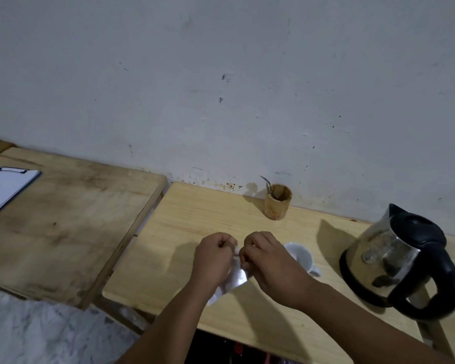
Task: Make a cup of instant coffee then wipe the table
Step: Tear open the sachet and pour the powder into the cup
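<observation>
Both hands meet over the middle of the light wooden table [195, 214]; the left hand [213, 258] has its fingers curled tight, pinching the top edge of a small silvery coffee sachet [235, 279]; the right hand [268, 261] is curled the same way, thumb and forefinger nipped on that top edge just beside the left; the sachet hangs below the fingertips, between the two wrists, above the tabletop; both forearms reach in from the lower edge, knuckles up; a white cup [301, 254] stands on the table just behind the right hand, partly hidden by it; a glass electric kettle [399, 261] with black lid and handle sits further right; a bamboo holder [277, 201] with cutlery stands by the wall; a clipboard [5, 187] lies on the darker table to the left.
</observation>
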